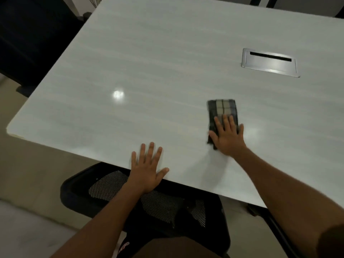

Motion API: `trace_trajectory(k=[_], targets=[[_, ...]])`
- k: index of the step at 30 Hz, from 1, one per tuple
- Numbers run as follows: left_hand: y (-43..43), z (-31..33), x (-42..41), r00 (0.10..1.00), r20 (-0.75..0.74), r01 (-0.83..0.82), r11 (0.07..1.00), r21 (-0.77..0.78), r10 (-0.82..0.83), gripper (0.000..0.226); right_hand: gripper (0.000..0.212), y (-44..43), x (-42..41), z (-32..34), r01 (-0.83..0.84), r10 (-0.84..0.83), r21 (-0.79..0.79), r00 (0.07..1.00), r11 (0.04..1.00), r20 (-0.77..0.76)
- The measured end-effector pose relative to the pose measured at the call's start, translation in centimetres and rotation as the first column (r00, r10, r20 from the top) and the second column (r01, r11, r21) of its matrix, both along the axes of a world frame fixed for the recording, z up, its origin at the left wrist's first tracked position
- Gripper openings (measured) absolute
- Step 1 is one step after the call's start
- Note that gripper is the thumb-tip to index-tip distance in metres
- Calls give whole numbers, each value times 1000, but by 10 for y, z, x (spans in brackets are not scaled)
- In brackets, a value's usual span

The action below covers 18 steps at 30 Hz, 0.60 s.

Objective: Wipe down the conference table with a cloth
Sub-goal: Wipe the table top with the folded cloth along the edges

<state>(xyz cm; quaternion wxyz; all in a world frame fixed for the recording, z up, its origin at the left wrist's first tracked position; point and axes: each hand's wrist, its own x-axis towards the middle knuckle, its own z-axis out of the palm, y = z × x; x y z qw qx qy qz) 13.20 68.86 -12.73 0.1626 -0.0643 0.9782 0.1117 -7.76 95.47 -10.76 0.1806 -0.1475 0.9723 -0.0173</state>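
A large pale grey conference table fills most of the view. A folded dark checked cloth lies flat on it, right of centre. My right hand presses flat on the near half of the cloth, fingers spread, covering that part. My left hand rests flat on the table's near edge with its fingers apart and nothing under it.
A metal cable hatch with a dark slot is set flush into the table at the right. A black mesh office chair stands under the near edge in front of me. Another dark chair sits at the far left. Beige floor lies to the left.
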Motion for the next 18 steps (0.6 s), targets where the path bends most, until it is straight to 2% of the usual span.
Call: trace_trajectory(k=[3, 6, 11, 15, 18], targets=[[0, 5, -3, 999, 51, -11, 1000, -22, 12, 87, 70, -27, -41, -1, 77, -79, 28, 996, 997, 45], [4, 10, -3, 996, 86, -4, 999, -40, 8, 87, 70, -54, -33, 2, 93, -96, 31, 991, 995, 92], [6, 12, -5, 994, 107, -21, 998, -54, 27, 93, 74, -41, 61, -5, -191, 193, -147, 981, 971, 3], [9, 17, -6, 992, 116, -49, 998, -40, 53, 98, 63, 27, 123, -15, -467, 447, -169, 883, 868, -141], [24, 25, -8, 981, 135, -137, 991, -7, 137, 80, 62, 77, 123, -14, -481, 464, -161, 876, 862, -135]])
